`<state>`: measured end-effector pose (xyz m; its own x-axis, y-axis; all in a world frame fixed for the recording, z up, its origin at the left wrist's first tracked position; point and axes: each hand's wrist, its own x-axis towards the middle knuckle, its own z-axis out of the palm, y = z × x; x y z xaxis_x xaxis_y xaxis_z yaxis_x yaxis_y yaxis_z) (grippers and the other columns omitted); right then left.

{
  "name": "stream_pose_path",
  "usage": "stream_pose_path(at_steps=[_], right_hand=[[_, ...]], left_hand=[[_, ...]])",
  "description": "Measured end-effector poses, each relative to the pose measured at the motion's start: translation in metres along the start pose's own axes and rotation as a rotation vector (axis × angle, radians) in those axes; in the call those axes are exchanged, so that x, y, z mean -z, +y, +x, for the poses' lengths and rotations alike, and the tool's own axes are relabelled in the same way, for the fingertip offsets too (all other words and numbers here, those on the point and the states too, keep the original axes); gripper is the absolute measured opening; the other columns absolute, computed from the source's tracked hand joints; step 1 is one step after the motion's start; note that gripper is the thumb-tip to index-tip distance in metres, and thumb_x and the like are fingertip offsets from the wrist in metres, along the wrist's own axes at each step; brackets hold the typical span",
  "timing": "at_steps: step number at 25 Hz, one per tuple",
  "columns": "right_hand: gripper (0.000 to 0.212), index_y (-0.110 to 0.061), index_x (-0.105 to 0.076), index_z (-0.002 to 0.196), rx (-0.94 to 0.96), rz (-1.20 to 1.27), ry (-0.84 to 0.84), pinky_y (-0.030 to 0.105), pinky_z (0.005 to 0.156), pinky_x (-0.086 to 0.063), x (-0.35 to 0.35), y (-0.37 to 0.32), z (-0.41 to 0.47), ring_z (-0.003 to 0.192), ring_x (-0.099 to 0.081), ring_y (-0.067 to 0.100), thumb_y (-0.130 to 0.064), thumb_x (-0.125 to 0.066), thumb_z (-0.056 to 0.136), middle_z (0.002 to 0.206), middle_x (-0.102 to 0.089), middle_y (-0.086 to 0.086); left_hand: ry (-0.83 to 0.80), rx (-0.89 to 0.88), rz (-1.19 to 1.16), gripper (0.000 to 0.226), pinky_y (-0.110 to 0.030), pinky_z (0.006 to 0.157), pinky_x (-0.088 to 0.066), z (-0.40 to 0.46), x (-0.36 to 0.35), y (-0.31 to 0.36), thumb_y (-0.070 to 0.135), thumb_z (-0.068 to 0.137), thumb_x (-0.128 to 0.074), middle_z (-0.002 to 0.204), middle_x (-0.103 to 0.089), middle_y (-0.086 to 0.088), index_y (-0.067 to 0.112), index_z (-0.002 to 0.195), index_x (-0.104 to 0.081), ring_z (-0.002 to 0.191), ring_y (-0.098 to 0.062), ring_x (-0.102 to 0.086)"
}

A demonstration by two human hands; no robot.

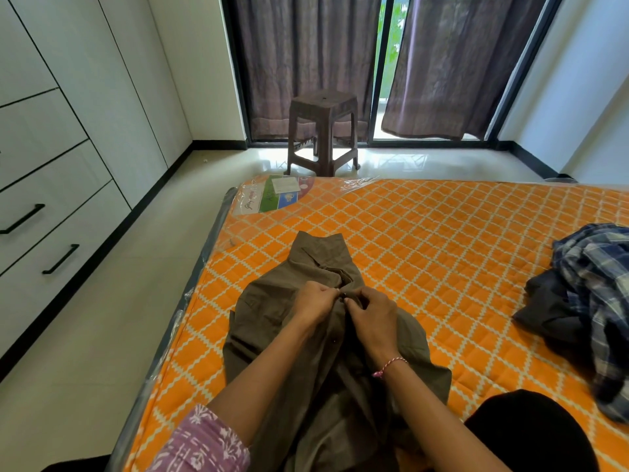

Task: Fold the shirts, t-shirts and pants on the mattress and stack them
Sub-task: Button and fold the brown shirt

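Note:
An olive-brown button-up shirt (272, 318) lies lengthwise on the orange patterned mattress (442, 240), collar pointing away from me. My left hand (315, 299) pinches the left edge of its front placket just below the collar. My right hand (371, 316) pinches the right edge, where a dark button sits between my fingertips. Both hands meet at the shirt's midline. A heap of unfolded clothes at the right edge holds a blue plaid shirt (599, 284) on top of a dark garment (548, 308).
A brown plastic stool (323, 131) stands on the floor beyond the mattress, in front of curtains (306, 56). A white wardrobe with drawers (51, 165) lines the left wall. A printed label (275, 195) sits under plastic wrap on the mattress's far left corner.

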<state>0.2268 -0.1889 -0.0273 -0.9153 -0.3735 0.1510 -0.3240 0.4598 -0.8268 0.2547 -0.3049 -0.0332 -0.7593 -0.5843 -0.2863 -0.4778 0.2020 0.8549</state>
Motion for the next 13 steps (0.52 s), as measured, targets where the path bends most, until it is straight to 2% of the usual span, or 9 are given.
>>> stream_pose_path(at_steps=[2,4,8,11,13], right_hand=[[0.014,-0.007,-0.074,0.095,0.017,-0.048,-0.029,0.019,0.069,-0.043,-0.001,0.001,0.0,0.079,-0.061,0.014,-0.011,-0.065,0.085,0.09,-0.072,0.006],[0.015,-0.007,-0.074,0.097,0.029,-0.049,-0.034,0.018,0.07,-0.041,-0.002,0.001,0.0,0.076,-0.059,0.01,-0.011,-0.065,0.086,0.092,-0.073,0.006],[0.015,-0.011,-0.075,0.097,0.037,-0.056,-0.052,0.024,0.075,-0.049,-0.005,-0.002,0.0,0.079,-0.061,0.011,-0.015,-0.064,0.087,0.092,-0.073,0.004],[0.014,-0.011,-0.075,0.094,0.027,-0.142,-0.09,0.024,0.066,-0.046,-0.009,-0.004,-0.001,0.075,-0.064,0.015,-0.014,-0.063,0.087,0.086,-0.073,0.005],[0.015,-0.01,-0.076,0.092,0.015,-0.155,-0.06,0.029,0.064,-0.049,-0.013,-0.006,-0.002,0.073,-0.064,0.019,-0.012,-0.062,0.088,0.083,-0.073,0.007]], left_hand=[[-0.023,0.035,-0.108,0.052,-0.03,0.05,-0.019,-0.003,-0.002,-0.004,0.017,0.093,-0.055,0.04,-0.032,0.003,0.017,0.044,-0.038,0.042,-0.015,-0.028],[0.003,0.023,-0.11,0.054,-0.03,0.05,-0.019,-0.006,-0.002,-0.006,0.018,0.094,-0.055,0.038,-0.031,0.005,0.017,0.044,-0.037,0.042,-0.015,-0.028],[0.142,-0.032,0.064,0.052,-0.031,0.052,-0.025,-0.009,-0.003,-0.002,0.024,0.094,-0.056,0.045,-0.037,-0.001,0.016,0.046,-0.037,0.045,-0.014,-0.036],[0.198,-0.008,0.185,0.051,-0.031,0.05,-0.026,-0.008,-0.001,0.0,0.026,0.094,-0.055,0.047,-0.04,-0.001,0.017,0.046,-0.038,0.048,-0.015,-0.041],[0.228,0.006,0.208,0.049,-0.03,0.052,-0.029,-0.009,-0.003,0.002,0.028,0.093,-0.056,0.049,-0.043,-0.001,0.016,0.047,-0.042,0.056,-0.02,-0.048]])
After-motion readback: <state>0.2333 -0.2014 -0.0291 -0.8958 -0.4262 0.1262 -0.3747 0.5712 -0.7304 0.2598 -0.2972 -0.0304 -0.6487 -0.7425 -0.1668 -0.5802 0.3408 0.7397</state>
